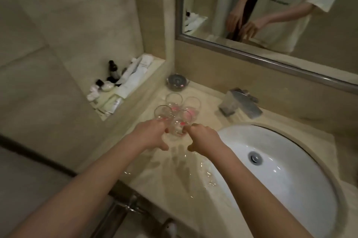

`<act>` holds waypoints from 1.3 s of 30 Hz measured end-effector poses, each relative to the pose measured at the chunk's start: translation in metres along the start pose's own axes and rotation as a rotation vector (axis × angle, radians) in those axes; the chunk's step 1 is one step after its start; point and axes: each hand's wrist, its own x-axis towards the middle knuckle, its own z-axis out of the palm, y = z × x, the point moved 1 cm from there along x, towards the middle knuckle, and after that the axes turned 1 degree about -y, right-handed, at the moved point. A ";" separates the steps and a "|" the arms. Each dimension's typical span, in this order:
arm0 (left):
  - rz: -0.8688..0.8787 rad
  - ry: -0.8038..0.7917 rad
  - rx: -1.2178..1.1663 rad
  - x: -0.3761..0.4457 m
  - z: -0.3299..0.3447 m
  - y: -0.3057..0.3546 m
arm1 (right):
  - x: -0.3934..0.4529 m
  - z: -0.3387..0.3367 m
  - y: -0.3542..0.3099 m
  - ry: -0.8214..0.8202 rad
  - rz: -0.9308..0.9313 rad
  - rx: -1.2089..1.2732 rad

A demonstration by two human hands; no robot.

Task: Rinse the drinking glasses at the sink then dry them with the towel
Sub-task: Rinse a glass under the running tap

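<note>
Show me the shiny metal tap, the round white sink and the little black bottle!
Shiny metal tap (240, 105), head view, on its flat spout.
Round white sink (302, 189), head view, on its inner wall.
Little black bottle (114, 69), head view, on its body.

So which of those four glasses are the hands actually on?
The front right glass, nearest the sink basin: fingertips of both hands touch its sides. The other three stand untouched behind it.

Both bare forearms reach forward, left hand (153, 134) and right hand (201, 137) near each other, fingers curled, thumbs pointing inward
</note>
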 end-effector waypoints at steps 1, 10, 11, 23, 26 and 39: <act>-0.020 -0.007 -0.021 -0.002 -0.003 -0.013 | 0.010 -0.001 -0.013 0.002 -0.017 -0.001; -0.116 0.010 0.028 0.004 -0.011 -0.073 | 0.069 -0.004 -0.071 0.000 -0.081 -0.018; -0.111 -0.001 0.031 0.006 -0.009 -0.074 | 0.071 -0.003 -0.074 0.001 -0.076 -0.016; -0.098 0.010 -0.017 0.041 0.032 -0.061 | 0.092 0.024 -0.079 0.004 -0.002 0.023; -0.065 0.089 -0.102 0.043 0.036 -0.064 | 0.092 0.031 -0.076 0.028 -0.024 0.028; 0.119 -0.020 -0.078 0.035 0.057 0.044 | 0.009 0.026 0.024 -0.188 0.053 0.248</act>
